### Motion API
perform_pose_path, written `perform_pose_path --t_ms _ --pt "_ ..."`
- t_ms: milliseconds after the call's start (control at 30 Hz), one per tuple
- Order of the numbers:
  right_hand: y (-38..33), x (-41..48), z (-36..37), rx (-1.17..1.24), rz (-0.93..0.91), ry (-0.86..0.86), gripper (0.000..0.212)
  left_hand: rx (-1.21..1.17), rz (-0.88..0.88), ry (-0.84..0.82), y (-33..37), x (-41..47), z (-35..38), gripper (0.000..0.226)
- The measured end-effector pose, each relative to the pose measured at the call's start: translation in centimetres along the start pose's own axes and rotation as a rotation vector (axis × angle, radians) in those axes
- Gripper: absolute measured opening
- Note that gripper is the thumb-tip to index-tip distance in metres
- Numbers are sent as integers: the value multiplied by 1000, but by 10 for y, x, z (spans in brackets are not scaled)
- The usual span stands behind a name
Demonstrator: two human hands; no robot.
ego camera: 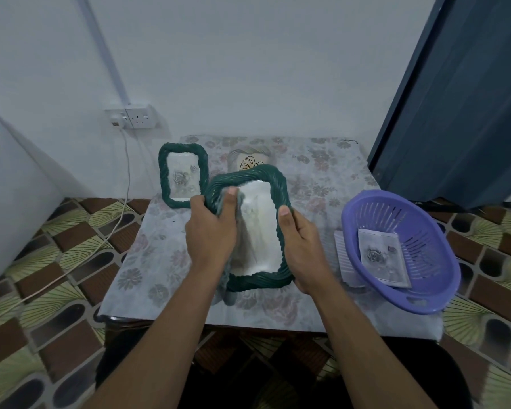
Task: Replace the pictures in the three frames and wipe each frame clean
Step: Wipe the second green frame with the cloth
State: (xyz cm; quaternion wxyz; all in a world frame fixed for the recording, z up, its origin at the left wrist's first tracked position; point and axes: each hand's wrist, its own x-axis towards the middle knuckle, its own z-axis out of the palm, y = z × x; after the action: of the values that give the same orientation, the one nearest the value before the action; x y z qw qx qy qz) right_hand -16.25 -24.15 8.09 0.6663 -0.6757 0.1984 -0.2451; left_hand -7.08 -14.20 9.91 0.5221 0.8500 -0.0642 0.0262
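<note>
held frame (258, 231): green woven rim, lifted over the middle of the floral-covered table (160, 261), tilted with the top edge away from the person. Can't tell if the lower edge touches the table. Glass faces the camera; glare hides whatever is behind it.
left hand (211, 231): fingers curled round the held frame's left rim, thumb pressing the cloth against the top-left of the glass.
cloth (240, 202): grey, bunched under the left hand, runs down the left side of the glass, tail hangs past the lower-left corner. Blurred.
right hand (303, 246): grips the right rim about midway, thumb on the front of the rim, fingers curled behind it.
back frame (183, 147): same green rim, upright at the table's back-left, just beside the held frame's top-left corner. Rose picture (183, 177) inside.
drawing (250, 163): beige, line art, at the back of the table behind the held frame, mostly hidden. Can't tell if it is framed.
basket (425, 231): purple, slotted, on the table's right side, apart from the held frame. Loose rose print (381, 256) lies inside.
sheet (344, 261): white, ribbed, partly under the basket's left side.
socket (136, 116): on the wall back-left, white cable (127, 172) plugged in, drops to the patterned floor.
</note>
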Motion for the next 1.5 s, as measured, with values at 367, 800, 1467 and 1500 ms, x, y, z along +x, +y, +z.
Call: perform_pose_path --t_ms 367,800,1467,1500 --pt "-1 -3 1 138 37 14 61 9 5 -171 5 -6 1 100" --pt "-10 -2 -12 255 166 -47 28 145 267 -62 1 9 -2 40" --pt "-6 5 -30 511 347 50 24 -674 -71 -239 -5 18 -31 41" --pt "-6 6 -30 508 350 66 24 -730 -71 -297 -3 13 -30 45"
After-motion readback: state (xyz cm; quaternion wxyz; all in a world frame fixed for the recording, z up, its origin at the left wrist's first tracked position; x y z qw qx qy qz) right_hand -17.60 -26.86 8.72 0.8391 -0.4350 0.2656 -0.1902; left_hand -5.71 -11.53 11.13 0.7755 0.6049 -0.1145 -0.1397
